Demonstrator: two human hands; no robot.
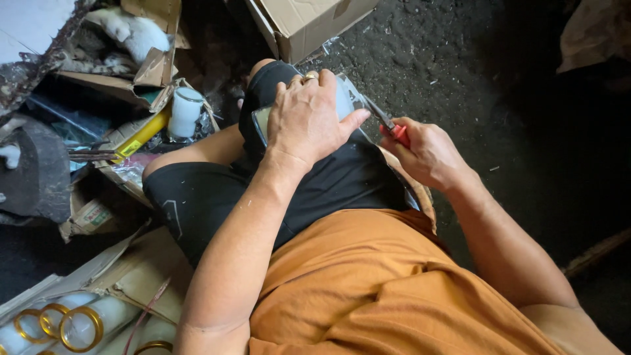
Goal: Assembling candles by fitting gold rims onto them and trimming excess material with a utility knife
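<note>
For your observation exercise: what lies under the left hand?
Under the left hand a pale glass-like piece rests on the knee. The hand covers its middle.

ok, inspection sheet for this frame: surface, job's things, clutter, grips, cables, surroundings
Surface: dark gritty floor; work rests on the person's knee, black shorts.
Job's things: pale rounded piece with a dark strap, pressed on the knee; red-handled tool, its metal tip at the piece's edge.
Clutter: white cylinder, yellow tube, gold-rimmed white cylinders, torn cardboard scraps.
Grips: left hand flat over the piece, rings on its fingers; right hand closed on the tool's handle.
Cables: nothing seen.
Surroundings: open cardboard box; far right too dark to tell.
</note>
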